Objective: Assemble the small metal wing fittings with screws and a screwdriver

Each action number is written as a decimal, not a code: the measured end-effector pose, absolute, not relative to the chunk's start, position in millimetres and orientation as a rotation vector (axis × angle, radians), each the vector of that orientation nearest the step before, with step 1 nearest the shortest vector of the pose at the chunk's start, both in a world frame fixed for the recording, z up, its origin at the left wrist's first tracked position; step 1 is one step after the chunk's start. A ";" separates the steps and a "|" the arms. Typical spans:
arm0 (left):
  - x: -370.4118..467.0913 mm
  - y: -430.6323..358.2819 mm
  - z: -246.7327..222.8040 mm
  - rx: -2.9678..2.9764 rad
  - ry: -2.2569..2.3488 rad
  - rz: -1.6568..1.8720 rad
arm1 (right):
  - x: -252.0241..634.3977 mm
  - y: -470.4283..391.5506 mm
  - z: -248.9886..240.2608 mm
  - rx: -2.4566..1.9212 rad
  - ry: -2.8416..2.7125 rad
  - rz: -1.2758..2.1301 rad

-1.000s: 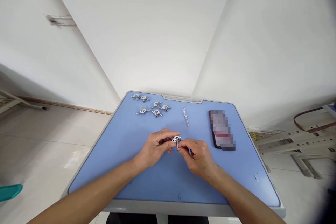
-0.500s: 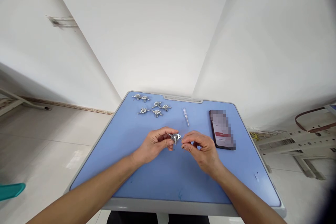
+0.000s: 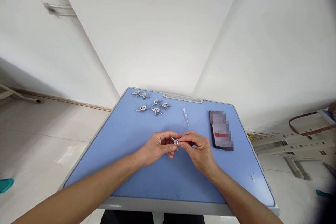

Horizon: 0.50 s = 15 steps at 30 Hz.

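Both hands pinch one small metal fitting above the blue table.
Head view: left hand (image 3: 157, 147) steadies the metal fitting (image 3: 175, 141) while right hand (image 3: 198, 148) closes fingertips on it; spare fittings (image 3: 152, 103), a screwdriver (image 3: 186, 116) and a phone (image 3: 221, 129) lie beyond on the table (image 3: 162, 182).

blue table (image 3: 136, 178): metal fittings (image 3: 152, 103), small screwdriver (image 3: 186, 116), phone (image 3: 221, 130).

The dark rectangular phone (image 3: 221, 130) on the blue table (image 3: 131, 168) has a blurred screen. Fingers hide most of the small silver metal fitting (image 3: 175, 142) left of it.
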<state>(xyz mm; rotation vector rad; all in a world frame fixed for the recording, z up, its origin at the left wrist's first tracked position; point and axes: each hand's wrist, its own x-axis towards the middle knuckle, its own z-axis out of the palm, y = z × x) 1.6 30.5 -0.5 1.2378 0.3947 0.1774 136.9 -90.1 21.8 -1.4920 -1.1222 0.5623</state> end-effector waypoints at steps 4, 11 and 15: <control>-3.7 33.4 -1.0 1.682 0.387 0.294 | 136.8 -88.4 18.1 -1.593 -0.971 0.767; -10.6 45.2 -2.2 2.403 0.305 0.437 | 148.0 -85.6 20.8 -1.748 -0.885 0.800; -8.8 50.4 -3.9 2.425 0.302 0.401 | 150.4 -86.0 18.2 -1.765 -0.879 0.853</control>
